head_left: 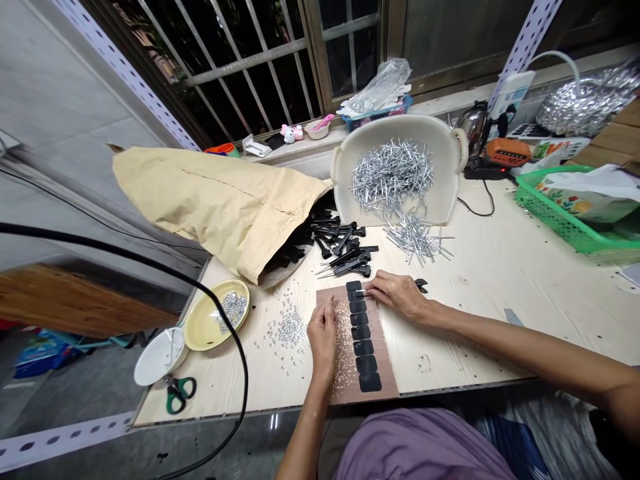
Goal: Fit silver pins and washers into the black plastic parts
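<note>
My right hand (400,295) is closed around a slim tool. Its metal tip touches or hovers over one of the upper black rounded squares (363,347), and a black forked end (421,285) sticks out behind the hand. These squares lie in a column on a brown board (390,380). Tiny pale pieces (344,353) are scattered along the board's left part. Over that side rests my left hand (323,333), its fingertips pinched together; what they hold, if anything, is too small to make out. Small clear, shiny pieces (290,325) lie loose left of it.
A paper sack (225,200) spills black plastic parts (345,243). Metal pins spill from a tipped white basin (345,167). At left are a yellow dish (197,333), a white bowl (150,367) and scissors (180,395); a green basket (555,213) stands right. A black cable (243,353) crosses the view.
</note>
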A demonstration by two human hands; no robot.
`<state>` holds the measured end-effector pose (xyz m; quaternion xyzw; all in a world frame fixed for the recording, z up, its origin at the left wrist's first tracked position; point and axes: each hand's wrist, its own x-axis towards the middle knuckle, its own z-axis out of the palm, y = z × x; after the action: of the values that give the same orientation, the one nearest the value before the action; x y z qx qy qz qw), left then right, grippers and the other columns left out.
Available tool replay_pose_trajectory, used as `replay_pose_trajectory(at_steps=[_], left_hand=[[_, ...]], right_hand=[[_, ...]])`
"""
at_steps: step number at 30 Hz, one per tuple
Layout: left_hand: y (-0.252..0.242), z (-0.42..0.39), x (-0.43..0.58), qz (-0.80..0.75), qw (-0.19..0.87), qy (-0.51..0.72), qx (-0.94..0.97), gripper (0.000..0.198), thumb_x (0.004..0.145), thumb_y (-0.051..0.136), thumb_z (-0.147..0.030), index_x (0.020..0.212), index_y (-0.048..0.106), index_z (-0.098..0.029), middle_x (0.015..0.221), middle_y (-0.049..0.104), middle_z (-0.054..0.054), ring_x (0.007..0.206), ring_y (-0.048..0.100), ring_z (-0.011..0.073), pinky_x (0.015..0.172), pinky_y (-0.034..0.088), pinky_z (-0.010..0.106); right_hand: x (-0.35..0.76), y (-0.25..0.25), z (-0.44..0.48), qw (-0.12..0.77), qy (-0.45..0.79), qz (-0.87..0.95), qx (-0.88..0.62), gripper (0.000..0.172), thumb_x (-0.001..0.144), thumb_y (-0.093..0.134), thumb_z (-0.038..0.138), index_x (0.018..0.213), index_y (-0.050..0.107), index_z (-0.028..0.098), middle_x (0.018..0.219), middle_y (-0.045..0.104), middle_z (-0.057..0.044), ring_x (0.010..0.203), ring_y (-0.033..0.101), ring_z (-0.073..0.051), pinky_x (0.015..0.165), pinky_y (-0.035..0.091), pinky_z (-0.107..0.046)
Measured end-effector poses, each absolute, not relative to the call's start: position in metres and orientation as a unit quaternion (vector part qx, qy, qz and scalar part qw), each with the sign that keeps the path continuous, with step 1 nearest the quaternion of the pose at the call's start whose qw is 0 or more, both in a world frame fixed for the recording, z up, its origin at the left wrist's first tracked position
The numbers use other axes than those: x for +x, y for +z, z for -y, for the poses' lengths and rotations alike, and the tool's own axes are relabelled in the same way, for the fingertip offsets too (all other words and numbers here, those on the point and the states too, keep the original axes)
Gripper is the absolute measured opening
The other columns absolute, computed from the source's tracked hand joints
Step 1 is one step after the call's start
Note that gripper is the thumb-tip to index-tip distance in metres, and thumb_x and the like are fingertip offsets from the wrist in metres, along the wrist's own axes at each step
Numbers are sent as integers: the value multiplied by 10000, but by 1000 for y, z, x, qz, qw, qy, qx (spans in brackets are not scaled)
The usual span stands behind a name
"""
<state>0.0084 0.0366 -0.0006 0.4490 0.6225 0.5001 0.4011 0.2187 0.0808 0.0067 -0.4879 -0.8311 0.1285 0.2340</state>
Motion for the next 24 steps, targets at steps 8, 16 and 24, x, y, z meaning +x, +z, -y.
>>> replay_pose_trajectory(at_steps=[8, 16, 24], left_hand=[[-5, -32, 14, -640, 333, 489, 491, 326, 851, 509, -411, 1054, 685, -226, 938, 685, 63, 924, 601, 210, 839, 424, 310], [-3, -32, 18, -654, 321, 500, 468, 337, 850, 502, -422, 1039, 693, -219, 805, 673, 44, 793, 606, 190, 743, 437, 278], [-6, -31, 17, -660, 306, 481, 490, 350, 868, 468, -420, 1053, 683, -215, 917, 683, 64, 896, 605, 207, 804, 433, 297]], right_hand=[[211, -12, -71, 206, 91, 881, -416, 317, 966, 323, 228, 847, 613, 179, 759, 556, -26, 689, 486, -125, 540, 377, -236], [214, -5, -61, 237, 139, 873, -403, 314, 961, 302, 206, 884, 605, 174, 783, 557, -33, 686, 490, -123, 526, 408, -246], [216, 0, -70, 205, 147, 903, -347, 366, 972, 256, 196, 896, 613, 176, 756, 558, -25, 698, 490, -127, 546, 412, -252]])
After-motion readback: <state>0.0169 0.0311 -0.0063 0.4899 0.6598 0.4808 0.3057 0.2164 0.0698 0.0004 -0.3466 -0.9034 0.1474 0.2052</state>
